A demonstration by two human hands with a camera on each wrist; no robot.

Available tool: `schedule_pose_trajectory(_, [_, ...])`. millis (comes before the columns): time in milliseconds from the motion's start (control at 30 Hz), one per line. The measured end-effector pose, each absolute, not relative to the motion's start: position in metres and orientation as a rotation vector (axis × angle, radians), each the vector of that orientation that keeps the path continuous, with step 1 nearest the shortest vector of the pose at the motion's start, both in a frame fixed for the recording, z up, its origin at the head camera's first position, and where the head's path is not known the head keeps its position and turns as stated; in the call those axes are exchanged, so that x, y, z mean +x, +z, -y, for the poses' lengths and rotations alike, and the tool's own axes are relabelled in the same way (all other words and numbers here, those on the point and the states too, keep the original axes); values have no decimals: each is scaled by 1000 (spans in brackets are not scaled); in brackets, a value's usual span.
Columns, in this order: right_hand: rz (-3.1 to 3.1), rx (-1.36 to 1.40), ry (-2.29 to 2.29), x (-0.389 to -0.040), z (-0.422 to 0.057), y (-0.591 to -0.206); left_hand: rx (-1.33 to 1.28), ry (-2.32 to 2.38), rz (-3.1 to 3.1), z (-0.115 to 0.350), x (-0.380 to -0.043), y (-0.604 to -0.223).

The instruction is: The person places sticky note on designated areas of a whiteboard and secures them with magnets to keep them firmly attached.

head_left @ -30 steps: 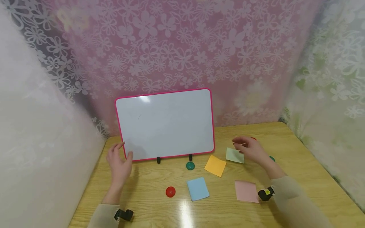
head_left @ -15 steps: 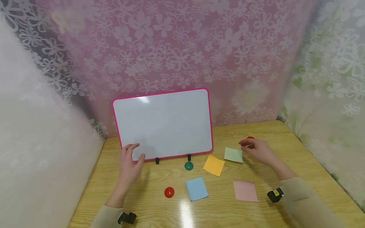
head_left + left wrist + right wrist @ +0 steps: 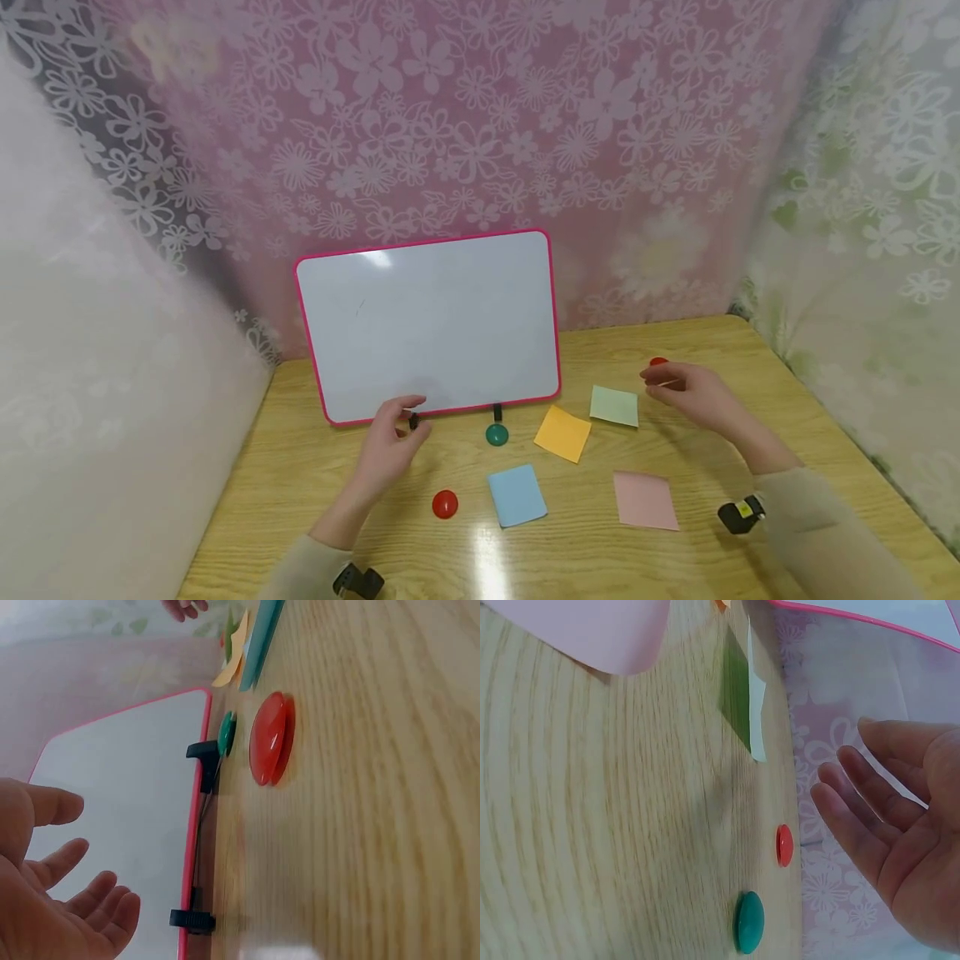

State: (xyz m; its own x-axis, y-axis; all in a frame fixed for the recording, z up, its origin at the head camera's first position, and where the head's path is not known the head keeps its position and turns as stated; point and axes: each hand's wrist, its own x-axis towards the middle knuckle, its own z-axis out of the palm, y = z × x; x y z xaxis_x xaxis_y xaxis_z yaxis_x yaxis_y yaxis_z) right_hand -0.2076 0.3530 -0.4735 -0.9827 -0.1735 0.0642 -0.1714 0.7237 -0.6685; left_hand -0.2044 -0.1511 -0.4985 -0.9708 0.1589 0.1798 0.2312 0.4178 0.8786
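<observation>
My left hand (image 3: 388, 446) hovers in front of the lower edge of a pink-framed whiteboard (image 3: 435, 325), fingers spread and holding nothing. It overlaps the board's left black foot (image 3: 413, 422) in the head view. To its right are a green round magnet (image 3: 497, 434) and a red round magnet (image 3: 445, 504). My right hand (image 3: 693, 398), fingers relaxed and bare of any object, is above the table, right of a pale green sticky note (image 3: 614, 407). Behind its fingertips another red magnet (image 3: 658, 362) shows. The right wrist view also has a second green magnet (image 3: 750, 922), hidden in the head view.
An orange sticky note (image 3: 563, 434), a blue sticky pad (image 3: 518, 496) and a pink sticky note (image 3: 646, 501) lie on the wooden table (image 3: 570, 550). Behind the board hangs a pink floral curtain (image 3: 480, 125), with pale sheets at both sides.
My left hand has moved right, from the board's lower left corner to its left foot. My right hand has drawn a little to the right, away from the pale green note.
</observation>
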Motion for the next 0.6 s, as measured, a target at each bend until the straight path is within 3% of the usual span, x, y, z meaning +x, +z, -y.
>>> schedule_pose_trajectory(600, [-2951,-267,-1018,-203,-368,-482,-844,-1259,2969,114,-192,-509])
